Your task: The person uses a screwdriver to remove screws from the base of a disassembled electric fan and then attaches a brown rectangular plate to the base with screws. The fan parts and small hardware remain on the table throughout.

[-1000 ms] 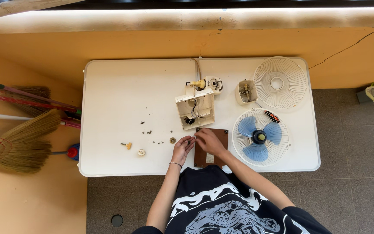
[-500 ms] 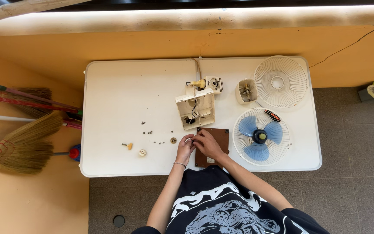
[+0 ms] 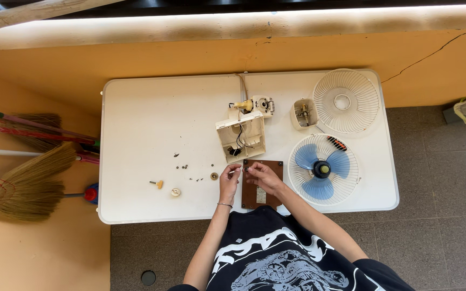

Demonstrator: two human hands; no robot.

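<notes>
Where the white table [image 3: 152, 124] meets the orange wall [image 3: 190, 59], brooms [image 3: 28, 178] lean left; fan parts crowd right; both hands [image 3: 246, 178] pinch something tiny over a brown board [image 3: 260, 196].

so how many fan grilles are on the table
2. One bare white grille lies at the table's far right corner. The other grille lies nearer the person, beside the right hand, with the blue blades sitting in it.
</notes>
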